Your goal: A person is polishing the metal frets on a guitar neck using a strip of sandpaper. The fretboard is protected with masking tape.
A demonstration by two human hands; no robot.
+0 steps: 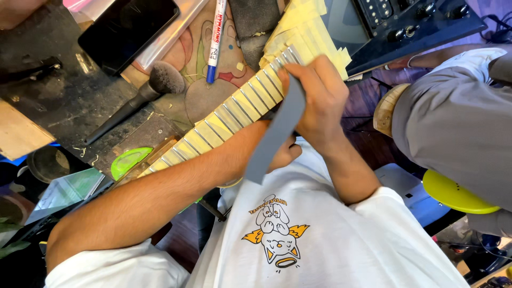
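Right hand point(320, 101): fingers curled tight, pinching a flat grey strip point(274, 136), matte like abrasive paper, pressed on the neck.
Left hand point(282, 154): under the neck and mostly hidden; grip cannot be told.
Neck point(229, 114): long guitar fretboard lying diagonally across the table point(64, 101), wood covered in pale yellow tape, thin shiny metal frets bare between.
Nearby: soft dark brush point(144, 93), blue-capped marker point(215, 40), glossy black phone point(128, 29).
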